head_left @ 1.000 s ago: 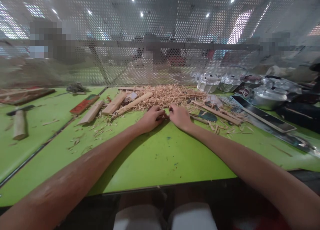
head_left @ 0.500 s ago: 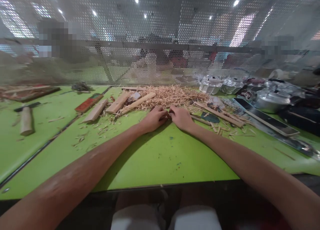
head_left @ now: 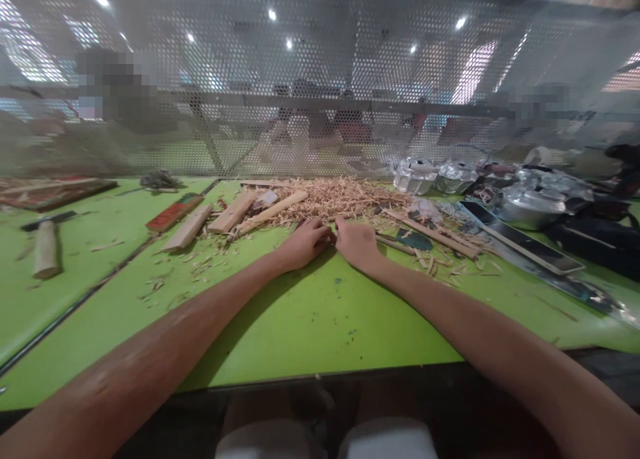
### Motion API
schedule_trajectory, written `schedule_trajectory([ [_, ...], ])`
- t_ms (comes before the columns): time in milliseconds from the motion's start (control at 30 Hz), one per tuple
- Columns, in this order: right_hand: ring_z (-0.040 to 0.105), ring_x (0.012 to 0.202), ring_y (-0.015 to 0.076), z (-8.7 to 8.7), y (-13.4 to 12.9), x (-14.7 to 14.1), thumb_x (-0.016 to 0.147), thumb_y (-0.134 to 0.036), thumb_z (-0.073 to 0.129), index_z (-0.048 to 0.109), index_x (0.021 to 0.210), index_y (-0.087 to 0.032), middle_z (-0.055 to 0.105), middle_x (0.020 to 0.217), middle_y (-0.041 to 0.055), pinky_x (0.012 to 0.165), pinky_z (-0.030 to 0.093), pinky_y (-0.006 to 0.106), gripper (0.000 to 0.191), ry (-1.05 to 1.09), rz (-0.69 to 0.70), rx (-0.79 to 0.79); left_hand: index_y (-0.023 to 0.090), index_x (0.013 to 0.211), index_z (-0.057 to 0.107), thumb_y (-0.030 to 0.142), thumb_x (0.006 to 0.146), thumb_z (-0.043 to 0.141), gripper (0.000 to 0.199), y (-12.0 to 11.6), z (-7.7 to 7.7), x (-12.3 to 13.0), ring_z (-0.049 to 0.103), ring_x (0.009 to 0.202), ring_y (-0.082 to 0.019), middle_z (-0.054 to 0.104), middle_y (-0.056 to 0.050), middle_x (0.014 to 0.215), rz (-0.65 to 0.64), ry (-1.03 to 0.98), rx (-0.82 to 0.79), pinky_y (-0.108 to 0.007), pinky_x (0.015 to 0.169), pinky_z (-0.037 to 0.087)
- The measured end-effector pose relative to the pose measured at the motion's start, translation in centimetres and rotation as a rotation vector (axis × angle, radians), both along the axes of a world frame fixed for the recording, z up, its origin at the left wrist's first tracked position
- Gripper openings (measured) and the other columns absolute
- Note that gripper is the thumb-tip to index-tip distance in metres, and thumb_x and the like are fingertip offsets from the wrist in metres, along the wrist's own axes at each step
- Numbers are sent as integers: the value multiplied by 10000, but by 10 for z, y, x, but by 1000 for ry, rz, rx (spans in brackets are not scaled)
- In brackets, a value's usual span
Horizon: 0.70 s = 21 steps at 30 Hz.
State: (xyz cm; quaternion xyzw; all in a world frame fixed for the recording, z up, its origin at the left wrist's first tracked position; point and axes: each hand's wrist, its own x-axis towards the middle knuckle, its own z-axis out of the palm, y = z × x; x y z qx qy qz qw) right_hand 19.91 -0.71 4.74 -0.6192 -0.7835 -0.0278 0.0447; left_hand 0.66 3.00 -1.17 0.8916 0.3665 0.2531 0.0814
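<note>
Both forearms reach forward over the green table (head_left: 320,326). My left hand (head_left: 306,244) rests near the front edge of a pile of wood shavings (head_left: 345,196), its fingers curled inward. Against its fingertips is my right hand (head_left: 356,244), also closed, with the back of the hand up. Whatever lies between the fingers is too small and hidden to name. Left of my left hand lie a long wood strip (head_left: 275,211), a wood block (head_left: 233,211) and a paler block (head_left: 187,228). Beside my right hand are thin sticks (head_left: 435,234) and a dark green piece (head_left: 414,239).
A red block (head_left: 173,212) and a wooden-handled tool (head_left: 46,249) lie at the left. Foil-wrapped objects (head_left: 415,176), a phone-like slab (head_left: 520,236) and a black bag (head_left: 595,242) stand at the right. A perforated screen (head_left: 320,132) closes the back, with blurred people behind.
The view has shifted slightly, so the table's things appear a little lower and further left. My right hand has turned a little, showing more of its back. Both hands stay together.
</note>
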Motion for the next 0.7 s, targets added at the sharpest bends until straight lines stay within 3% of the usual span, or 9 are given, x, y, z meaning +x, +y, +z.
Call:
schedule_trajectory([
  [267,841,1195,305,1,-2,1,1142,-127,495,709,1475,-150,879,1240,191,943,586,348,397,-13,4,-10,221,1206,789,360,1166,597,240,3,-4,-5,675,1164,-315,676,-136,1220,-29,-30,0,-474,1054,601],
  [433,842,1211,308,3,-1,0,1143,-150,534,712,1489,-151,877,1247,195,944,601,348,389,-2,-63,-13,218,1226,783,344,1162,584,243,4,-5,-6,668,1178,-320,675,-144,1234,-14,-21,7,-491,1070,597],
  [700,840,1214,307,0,-5,-2,1134,-125,497,706,1503,-146,879,1242,194,973,594,369,424,7,17,-27,204,1208,763,346,1167,547,262,1,-1,-6,656,1142,-309,670,-145,1214,-29,-12,1,-499,1061,606],
])
